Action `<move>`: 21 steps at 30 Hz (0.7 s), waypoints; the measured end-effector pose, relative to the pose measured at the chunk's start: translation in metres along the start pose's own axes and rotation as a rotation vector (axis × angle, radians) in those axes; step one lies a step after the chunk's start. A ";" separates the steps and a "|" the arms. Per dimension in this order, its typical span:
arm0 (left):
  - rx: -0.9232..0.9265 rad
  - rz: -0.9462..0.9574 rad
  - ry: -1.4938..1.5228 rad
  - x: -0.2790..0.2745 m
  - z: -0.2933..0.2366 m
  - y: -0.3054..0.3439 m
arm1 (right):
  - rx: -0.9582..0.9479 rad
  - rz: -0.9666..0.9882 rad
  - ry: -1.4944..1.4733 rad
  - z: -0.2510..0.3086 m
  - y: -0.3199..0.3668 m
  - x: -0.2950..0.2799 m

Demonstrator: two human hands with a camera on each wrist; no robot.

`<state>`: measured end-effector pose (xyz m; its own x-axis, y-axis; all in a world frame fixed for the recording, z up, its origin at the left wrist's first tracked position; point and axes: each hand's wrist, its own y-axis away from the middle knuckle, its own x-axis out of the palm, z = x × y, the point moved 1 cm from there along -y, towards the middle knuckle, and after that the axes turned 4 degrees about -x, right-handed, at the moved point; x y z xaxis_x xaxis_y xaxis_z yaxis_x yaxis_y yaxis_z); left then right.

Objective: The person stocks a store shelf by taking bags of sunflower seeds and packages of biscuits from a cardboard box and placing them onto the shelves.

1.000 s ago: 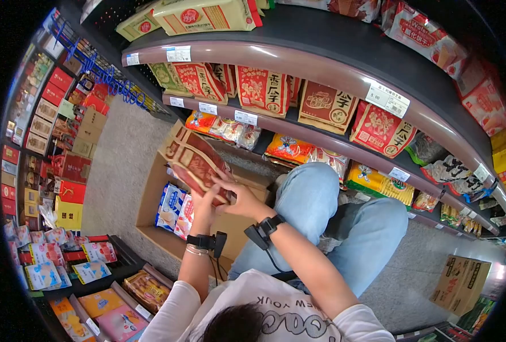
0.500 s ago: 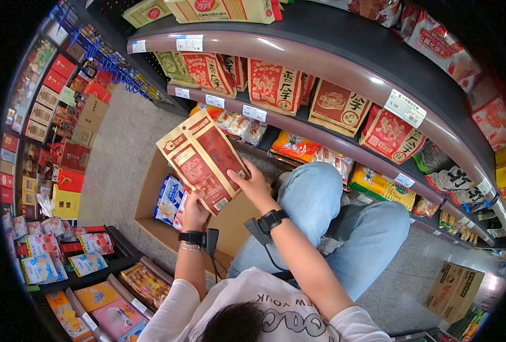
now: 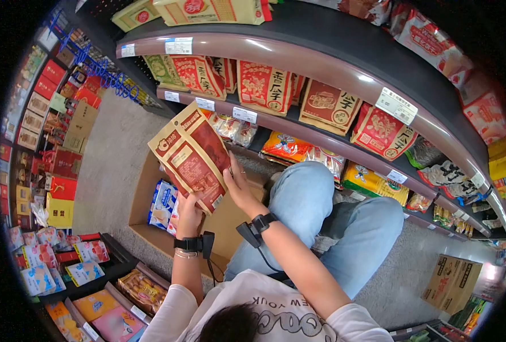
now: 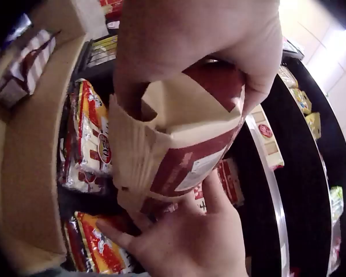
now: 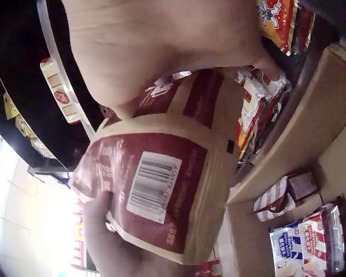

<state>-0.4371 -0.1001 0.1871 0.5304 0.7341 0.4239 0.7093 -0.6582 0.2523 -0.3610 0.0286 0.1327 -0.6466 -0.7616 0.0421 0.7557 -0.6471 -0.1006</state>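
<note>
A brown and tan paper sunflower seed bag (image 3: 193, 157), back panel upward, is held above a cardboard box (image 3: 157, 239). My left hand (image 3: 189, 215) grips its near end, with fingers curled round it in the left wrist view. The right hand (image 3: 241, 188) lies along the bag's right edge, fingers fairly straight and touching it. A white barcode label (image 5: 155, 186) shows on the bag's end in the right wrist view. Blue and white wafer packs (image 3: 163, 205) lie inside the box, just left of my left hand.
Shelves ahead carry red seed bags (image 3: 263, 85) above a row of orange packs (image 3: 287, 147). My bent knees (image 3: 301, 191) are right of the box. A low display of snack packs (image 3: 142, 289) stands at lower left, another carton (image 3: 451, 284) at right.
The bag has come up from a tilted, blurred pose near the box and turned its back panel upward. My right hand has shifted from over the bag's face to its right edge.
</note>
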 end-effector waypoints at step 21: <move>0.247 0.168 -0.796 0.035 0.002 -0.003 | 0.225 0.202 -0.563 0.042 0.019 -0.033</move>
<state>-0.4198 -0.0725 0.1991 0.7406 0.5893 -0.3227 0.6238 -0.7816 0.0042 -0.3210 0.0404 0.1714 -0.3816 -0.7303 0.5665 0.8999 -0.4336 0.0472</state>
